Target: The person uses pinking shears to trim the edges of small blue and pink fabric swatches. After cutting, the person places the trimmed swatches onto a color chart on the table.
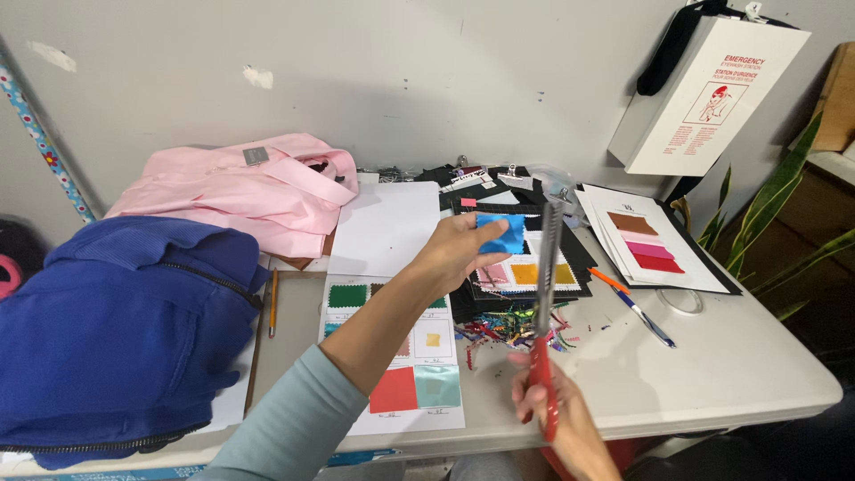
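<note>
Though our right hand (557,414) is partly cut off below, it grips the red-handled pinking shears (545,294). Our left hand (459,249) pinches the blue fabric swatch (501,233) at its fingers (476,230), beside the blades.

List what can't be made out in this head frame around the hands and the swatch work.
- Right hand: lower part cut off by the bottom edge; its grip on the red-handled scissors is partly hidden.
- Scissors' blades: motion-blurred, so open or closed is unclear.
- Blue fabric swatch: near edge hidden by the left hand.
- Swatch sheet: middle squares covered by the left forearm.
- Colourful scraps: too small to tell apart.
</note>
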